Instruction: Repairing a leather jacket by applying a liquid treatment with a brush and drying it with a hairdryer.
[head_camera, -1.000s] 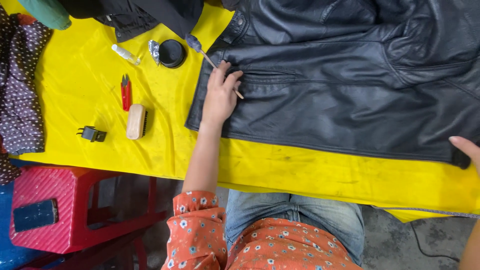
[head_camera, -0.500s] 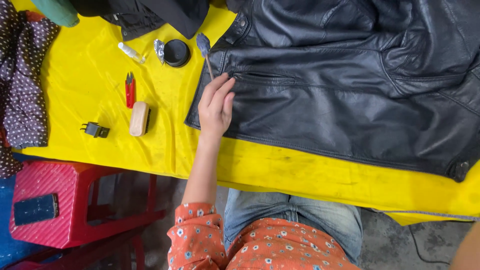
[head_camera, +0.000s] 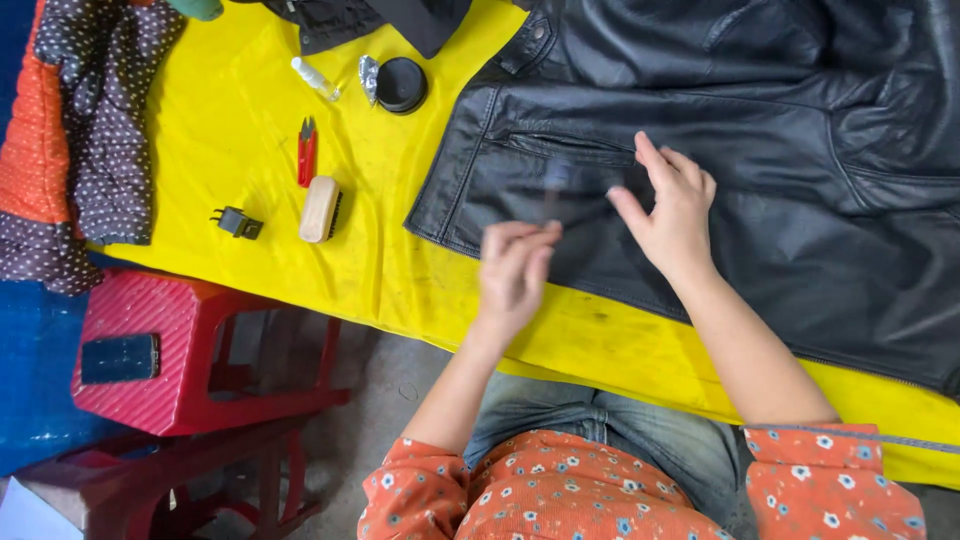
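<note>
A black leather jacket (head_camera: 760, 150) lies spread over a yellow table cover (head_camera: 250, 120). My left hand (head_camera: 515, 270) hovers blurred above the jacket's lower front edge, its fingers closed on a thin brush (head_camera: 555, 190) that shows only as a dark streak near the pocket zip. My right hand (head_camera: 672, 212) rests on the leather just right of that streak, fingers spread and thumb pointing towards the brush tip. It holds nothing.
Left of the jacket lie a round black tin (head_camera: 401, 85), a foil scrap (head_camera: 367, 76), a small white bottle (head_camera: 315, 78), red snips (head_camera: 306, 152), a wooden brush (head_camera: 320, 208) and a black plug (head_camera: 237, 222). Dotted fabric (head_camera: 100, 130) hangs at the left. A red stool (head_camera: 190, 350) carries a phone (head_camera: 118, 358).
My left hand has pulled back from the jacket's pocket towards the near edge. My right hand has come in from the right and settled on the leather beside the pocket.
</note>
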